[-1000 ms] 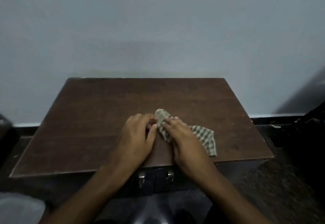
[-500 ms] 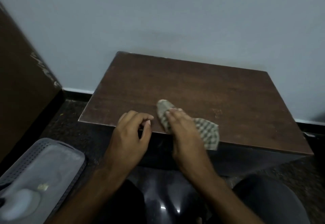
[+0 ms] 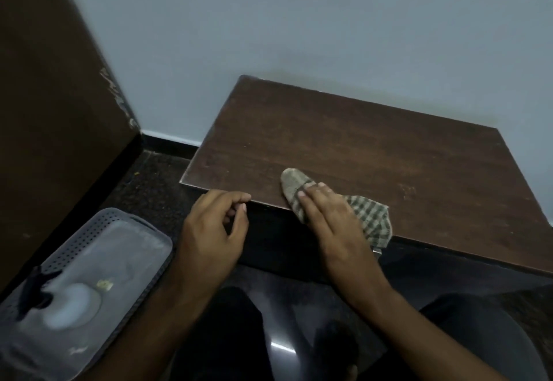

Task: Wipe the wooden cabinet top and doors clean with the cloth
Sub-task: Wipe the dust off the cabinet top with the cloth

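A low dark wooden cabinet top (image 3: 374, 153) stands against the pale wall. A checked green-and-white cloth (image 3: 371, 219) lies on its front edge, one corner hanging over. My right hand (image 3: 326, 216) presses flat on the cloth, fingers pointing toward the far left. My left hand (image 3: 212, 231) hovers just off the front edge, left of the cloth, fingers loosely curled and holding nothing. The cabinet doors below the top are in deep shadow and hardly visible.
A grey perforated plastic basket (image 3: 98, 231) with a pale rounded object (image 3: 68, 305) in it sits on the dark floor at the lower left. A tall brown wooden panel (image 3: 51, 111) rises at the left. My knees fill the bottom.
The view has swung left, bringing the basket and panel into sight. My left hand has come off the cloth and the cabinet top. My right hand stays on the cloth.
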